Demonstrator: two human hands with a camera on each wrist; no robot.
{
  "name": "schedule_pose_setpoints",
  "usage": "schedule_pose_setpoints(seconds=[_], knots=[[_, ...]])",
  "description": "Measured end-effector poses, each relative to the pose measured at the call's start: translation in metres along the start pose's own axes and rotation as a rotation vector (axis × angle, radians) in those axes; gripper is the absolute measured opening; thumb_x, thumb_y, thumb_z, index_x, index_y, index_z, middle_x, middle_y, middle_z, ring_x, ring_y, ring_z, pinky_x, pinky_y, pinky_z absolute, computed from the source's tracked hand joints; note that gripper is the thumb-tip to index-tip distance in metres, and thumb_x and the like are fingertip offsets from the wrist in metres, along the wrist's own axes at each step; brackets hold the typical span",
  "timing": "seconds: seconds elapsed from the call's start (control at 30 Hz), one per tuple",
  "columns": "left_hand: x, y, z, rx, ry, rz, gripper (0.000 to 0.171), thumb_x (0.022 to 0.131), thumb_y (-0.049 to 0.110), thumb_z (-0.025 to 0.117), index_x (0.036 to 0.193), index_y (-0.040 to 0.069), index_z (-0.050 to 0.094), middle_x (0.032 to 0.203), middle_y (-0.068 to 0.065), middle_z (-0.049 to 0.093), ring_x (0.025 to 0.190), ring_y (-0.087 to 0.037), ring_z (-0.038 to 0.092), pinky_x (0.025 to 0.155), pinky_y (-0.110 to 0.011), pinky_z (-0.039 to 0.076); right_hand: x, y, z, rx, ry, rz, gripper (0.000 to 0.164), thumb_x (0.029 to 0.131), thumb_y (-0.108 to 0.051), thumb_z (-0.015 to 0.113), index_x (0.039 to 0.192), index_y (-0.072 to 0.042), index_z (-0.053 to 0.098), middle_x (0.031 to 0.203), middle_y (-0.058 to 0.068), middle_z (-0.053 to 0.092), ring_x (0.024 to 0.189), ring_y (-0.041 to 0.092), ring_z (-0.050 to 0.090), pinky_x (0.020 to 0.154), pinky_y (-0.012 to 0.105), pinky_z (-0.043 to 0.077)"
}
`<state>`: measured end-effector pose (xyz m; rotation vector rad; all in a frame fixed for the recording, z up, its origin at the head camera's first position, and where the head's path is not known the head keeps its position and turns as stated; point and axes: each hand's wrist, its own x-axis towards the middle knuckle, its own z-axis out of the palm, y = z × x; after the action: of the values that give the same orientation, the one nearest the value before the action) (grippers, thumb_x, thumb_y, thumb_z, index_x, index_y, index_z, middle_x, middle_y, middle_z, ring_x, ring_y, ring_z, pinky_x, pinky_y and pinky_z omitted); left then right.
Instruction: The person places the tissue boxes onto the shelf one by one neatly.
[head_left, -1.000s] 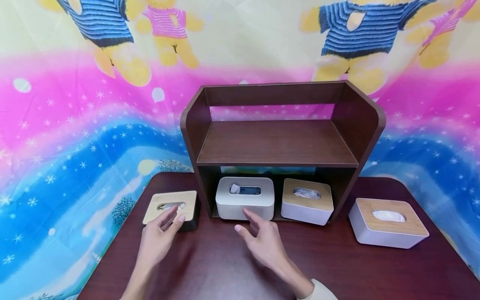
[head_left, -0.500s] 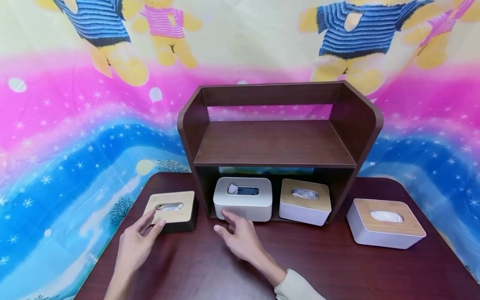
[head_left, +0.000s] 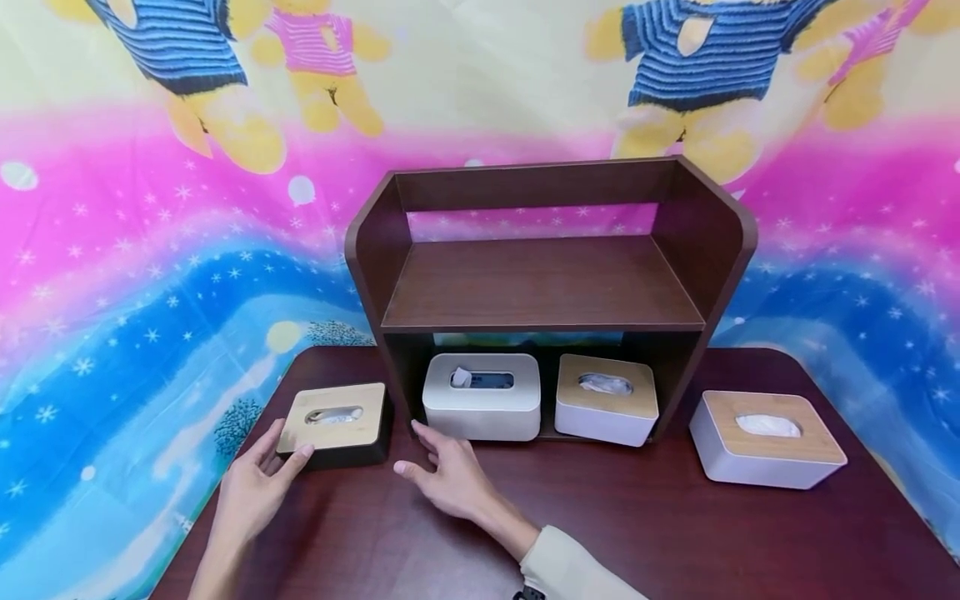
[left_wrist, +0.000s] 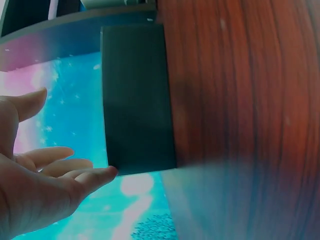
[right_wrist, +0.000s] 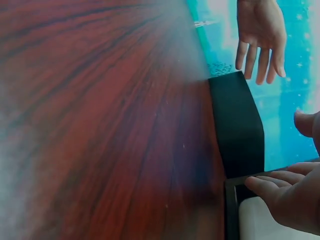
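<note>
A black tissue box with a pale wooden lid (head_left: 341,433) lies on the table left of the shelf; its dark side (left_wrist: 137,100) fills the middle of the left wrist view. My left hand (head_left: 251,483) is at the box's left front corner, fingers loosely extended, not wrapped round it; whether they touch cannot be told. My right hand (head_left: 446,479) hovers to the right of that box, in front of the shelf's left upright, with fingers extended and nothing held. Just behind it stands a white tissue box (head_left: 482,417) inside the shelf's lower compartment.
A dark brown two-tier shelf (head_left: 540,287) stands at the table's back. Its lower compartment also holds a white tissue box with a wooden lid (head_left: 606,421). Another wood-lidded tissue box (head_left: 765,458) sits on the table (head_left: 675,533) at right. A patterned cloth (head_left: 112,250) hangs behind.
Both hands have moved left. The left hand has gone from in front of the black box to its left corner; the right has shifted from before the white box towards the black one.
</note>
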<state>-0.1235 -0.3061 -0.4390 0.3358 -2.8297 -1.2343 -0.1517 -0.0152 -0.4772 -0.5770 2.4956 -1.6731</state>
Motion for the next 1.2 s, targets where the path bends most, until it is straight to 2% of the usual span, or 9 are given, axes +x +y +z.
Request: schedule_pose_setpoints(seconds=[0.17, 0.3, 0.43, 0.57, 0.7, 0.83, 0.9, 1.07, 1.2], knots=[[0.009, -0.009, -0.001, -0.003, -0.051, -0.029, 0.098, 0.104, 0.056, 0.066, 0.173, 0.013, 0.012, 0.172, -0.028, 0.028, 0.151, -0.047, 0.045, 0.118, -0.058, 0.047, 0.007, 0.001, 0.013, -0.044, -0.057, 0.009, 0.073, 0.100, -0.038, 0.078, 0.160, -0.006, 0.050, 0.161, 0.017, 0.055, 0.131, 0.039, 0.069, 0.108, 0.043, 0.059], [0.013, -0.018, -0.001, -0.013, -0.065, -0.048, 0.102, 0.103, 0.058, 0.066, 0.173, 0.013, 0.007, 0.173, -0.029, 0.025, 0.155, -0.048, 0.039, 0.121, -0.059, 0.043, 0.012, -0.001, 0.022, -0.070, -0.070, 0.024, 0.075, 0.100, -0.039, 0.078, 0.160, -0.006, 0.050, 0.162, 0.016, 0.055, 0.128, 0.037, 0.071, 0.108, 0.040, 0.060], [0.016, -0.026, -0.002, -0.026, -0.093, -0.059, 0.106, 0.103, 0.059, 0.065, 0.173, 0.010, 0.002, 0.174, -0.030, 0.020, 0.158, -0.049, 0.033, 0.124, -0.060, 0.040, 0.017, -0.004, 0.031, -0.086, -0.058, 0.027, 0.076, 0.100, -0.039, 0.078, 0.161, -0.005, 0.049, 0.162, 0.015, 0.055, 0.125, 0.035, 0.073, 0.106, 0.036, 0.060], [0.018, -0.031, -0.004, -0.065, -0.142, -0.076, 0.109, 0.104, 0.057, 0.065, 0.172, 0.009, -0.005, 0.177, -0.028, 0.009, 0.163, -0.049, 0.022, 0.127, -0.062, 0.034, 0.023, -0.004, 0.040, -0.108, -0.039, 0.016, 0.075, 0.101, -0.037, 0.076, 0.160, -0.002, 0.048, 0.163, 0.015, 0.054, 0.125, 0.030, 0.073, 0.107, 0.033, 0.059], [0.020, -0.033, -0.004, -0.080, -0.177, -0.091, 0.112, 0.103, 0.058, 0.066, 0.171, 0.009, -0.009, 0.179, -0.024, 0.002, 0.164, -0.048, 0.016, 0.129, -0.062, 0.031, 0.026, -0.004, 0.046, -0.112, -0.018, 0.012, 0.075, 0.101, -0.036, 0.076, 0.159, 0.001, 0.048, 0.163, 0.017, 0.054, 0.131, 0.027, 0.069, 0.112, 0.036, 0.057], [0.021, -0.032, -0.003, -0.072, -0.209, -0.111, 0.113, 0.104, 0.059, 0.064, 0.171, 0.006, -0.011, 0.177, -0.031, 0.004, 0.161, -0.053, 0.020, 0.127, -0.065, 0.034, 0.028, -0.005, 0.049, -0.096, 0.000, -0.003, 0.070, 0.102, -0.032, 0.075, 0.157, 0.005, 0.050, 0.159, 0.020, 0.057, 0.134, 0.026, 0.066, 0.113, 0.041, 0.056], [0.022, -0.032, -0.002, -0.069, -0.215, -0.118, 0.112, 0.104, 0.060, 0.063, 0.171, 0.005, -0.009, 0.175, -0.035, 0.007, 0.160, -0.054, 0.022, 0.126, -0.065, 0.036, 0.029, 0.000, 0.053, -0.116, 0.016, -0.040, 0.069, 0.104, -0.033, 0.073, 0.156, 0.005, 0.050, 0.156, 0.020, 0.060, 0.131, 0.021, 0.067, 0.111, 0.038, 0.057], [0.020, -0.032, 0.001, -0.053, -0.179, -0.110, 0.104, 0.106, 0.054, 0.063, 0.172, 0.002, 0.001, 0.171, -0.039, 0.020, 0.157, -0.053, 0.032, 0.123, -0.064, 0.041, 0.028, -0.002, 0.055, -0.108, 0.039, -0.040, 0.068, 0.103, -0.029, 0.074, 0.157, 0.004, 0.050, 0.153, 0.021, 0.061, 0.123, 0.017, 0.071, 0.105, 0.032, 0.059], [0.015, -0.031, 0.002, -0.043, -0.145, -0.103, 0.094, 0.108, 0.042, 0.066, 0.171, 0.000, 0.011, 0.168, -0.038, 0.027, 0.153, -0.051, 0.039, 0.120, -0.062, 0.046, 0.026, -0.007, 0.053, -0.089, 0.054, 0.006, 0.068, 0.099, -0.024, 0.079, 0.156, 0.002, 0.053, 0.154, 0.019, 0.061, 0.123, 0.020, 0.071, 0.102, 0.031, 0.060]])
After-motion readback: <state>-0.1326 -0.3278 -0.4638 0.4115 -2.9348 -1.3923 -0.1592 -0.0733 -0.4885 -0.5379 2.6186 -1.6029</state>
